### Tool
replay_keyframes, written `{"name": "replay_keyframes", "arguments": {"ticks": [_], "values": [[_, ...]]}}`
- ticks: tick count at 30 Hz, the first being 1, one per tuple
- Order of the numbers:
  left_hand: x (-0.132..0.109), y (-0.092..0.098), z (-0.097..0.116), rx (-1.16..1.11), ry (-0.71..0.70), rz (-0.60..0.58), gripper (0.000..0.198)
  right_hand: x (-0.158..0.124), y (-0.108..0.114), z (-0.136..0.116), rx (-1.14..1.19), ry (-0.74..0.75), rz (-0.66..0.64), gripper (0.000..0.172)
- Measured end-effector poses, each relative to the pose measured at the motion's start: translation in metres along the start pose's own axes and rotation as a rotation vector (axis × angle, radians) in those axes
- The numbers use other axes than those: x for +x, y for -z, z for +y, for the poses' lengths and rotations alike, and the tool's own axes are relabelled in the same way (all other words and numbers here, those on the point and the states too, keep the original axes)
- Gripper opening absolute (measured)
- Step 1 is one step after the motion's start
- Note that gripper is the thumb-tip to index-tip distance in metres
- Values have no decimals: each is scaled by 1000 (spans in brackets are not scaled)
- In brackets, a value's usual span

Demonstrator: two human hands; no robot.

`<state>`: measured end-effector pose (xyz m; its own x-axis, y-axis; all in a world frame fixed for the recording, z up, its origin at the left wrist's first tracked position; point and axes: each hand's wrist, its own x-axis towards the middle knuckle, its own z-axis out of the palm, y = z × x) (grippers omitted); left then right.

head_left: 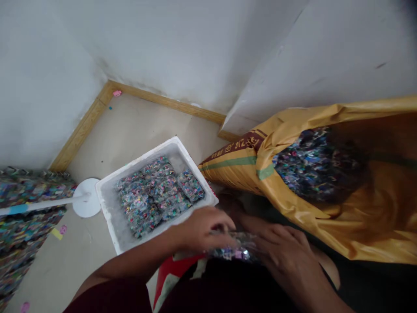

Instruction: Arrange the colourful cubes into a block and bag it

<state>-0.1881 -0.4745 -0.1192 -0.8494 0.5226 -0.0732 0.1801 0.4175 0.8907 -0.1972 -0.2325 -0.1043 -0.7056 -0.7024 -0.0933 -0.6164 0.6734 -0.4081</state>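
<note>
Close in front of my body, my left hand (205,228) has its fingers curled at the left end of a clear plastic packet of small colourful pieces (239,253). My right hand (282,245) grips the packet's right end; some of its fingertips are blurred or hidden. Just beyond my left hand stands a white foam box (137,162), with several similar packets (163,187) lying flat in it. To the right, a large yellow sack (342,230) gapes wide, and more shiny packets (302,169) are heaped inside.
At the left, many packets (29,191) form a strip on the floor beside a white pole with a round base (86,204). Pale walls with a wooden baseboard (156,98) meet behind the box. A red thing (169,274) shows below my left forearm.
</note>
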Motion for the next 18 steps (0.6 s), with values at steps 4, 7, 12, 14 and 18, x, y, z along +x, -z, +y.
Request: {"name": "replay_keyframes", "arguments": {"ticks": [4,7,12,14,18], "values": [[25,29,-100,51,552,407,24,8,-12,26,98,-30,-118,22],[45,40,-182,130,738,463,24,5,-34,23,153,-102,-107,26],[64,36,-270,168,903,427,33,-8,-54,16,260,-162,5,31],[69,32,-291,157,926,400,33,-9,-57,19,323,-161,-23,28],[78,22,-326,124,945,402,33,-5,-73,22,416,-175,-42,20]]}}
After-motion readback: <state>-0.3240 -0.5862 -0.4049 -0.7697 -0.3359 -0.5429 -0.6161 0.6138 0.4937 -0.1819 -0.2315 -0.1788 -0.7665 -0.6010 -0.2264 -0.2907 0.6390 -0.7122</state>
